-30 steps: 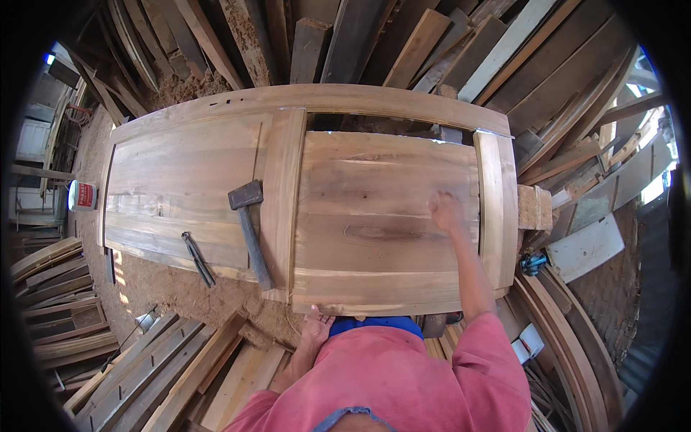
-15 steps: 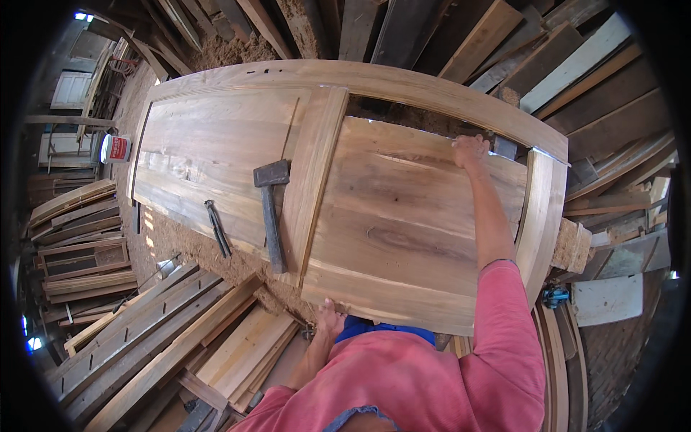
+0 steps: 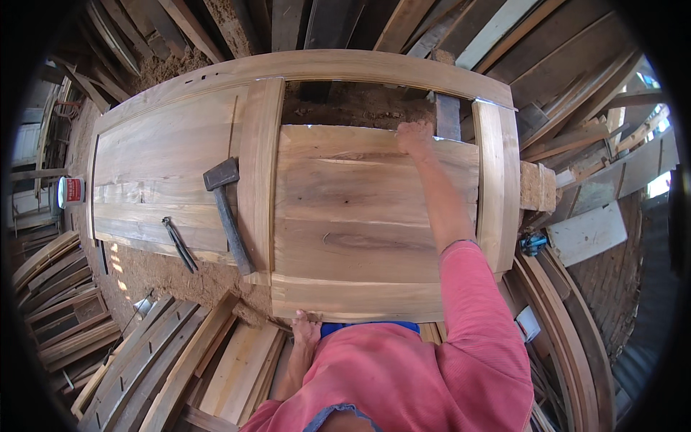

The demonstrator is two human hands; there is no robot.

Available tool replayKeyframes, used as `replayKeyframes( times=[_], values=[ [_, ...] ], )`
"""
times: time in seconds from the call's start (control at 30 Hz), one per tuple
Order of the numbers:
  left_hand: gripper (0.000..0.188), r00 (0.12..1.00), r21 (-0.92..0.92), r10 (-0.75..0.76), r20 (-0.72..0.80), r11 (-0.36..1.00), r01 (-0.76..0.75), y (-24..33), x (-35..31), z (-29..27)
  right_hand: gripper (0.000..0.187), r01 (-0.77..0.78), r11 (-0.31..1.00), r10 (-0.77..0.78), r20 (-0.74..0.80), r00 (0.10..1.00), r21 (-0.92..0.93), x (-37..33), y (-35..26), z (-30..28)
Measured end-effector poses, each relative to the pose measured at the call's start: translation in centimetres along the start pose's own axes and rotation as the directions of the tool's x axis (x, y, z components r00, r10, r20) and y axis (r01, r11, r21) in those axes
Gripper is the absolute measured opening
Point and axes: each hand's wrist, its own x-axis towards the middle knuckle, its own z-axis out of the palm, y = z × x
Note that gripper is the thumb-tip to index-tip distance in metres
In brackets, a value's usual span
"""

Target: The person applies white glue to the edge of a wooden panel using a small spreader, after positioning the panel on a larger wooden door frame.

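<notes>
A wide wooden panel lies between the crosspieces of a wooden door frame, its near edge close to my body. My right hand is closed over the panel's far edge, toward its right end. At the near left corner, my left hand grips the panel's edge with bent fingers. A dark gap separates the panel from the frame's far rail. To the left, a hammer with a blocky head rests on the door, handle toward me. Beside it lies a pair of pincers.
Stacked boards fill the lower left, and more planks lean along the far side. A white and red bucket stands beyond the door's left end. Wood blocks sit by its right end. Sawdust covers the ground.
The panel has slid toward me with both hands on it, widening the gap along the far rail. My view has shifted to the right. The hammer and pincers still lie on the door.
</notes>
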Motion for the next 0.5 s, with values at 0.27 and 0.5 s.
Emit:
replayKeyframes(
  times=[0.27,0.5],
  values=[
    [0.048,0.999,0.005,-0.025,0.038,1.0,0.025,-0.8,-0.4,-5.2,0.032,-0.059,0.998,0.06,0.07,0.996,-0.024,-5.3,-0.8,0.6],
    [0.038,0.999,0.074,-0.035,0.021,0.997,0.033,-1.5,-1.6,-7.5,0.042,-0.086,0.993,0.097,0.134,0.986,-0.083,-9.1,1.5,2.0]
  ],
)
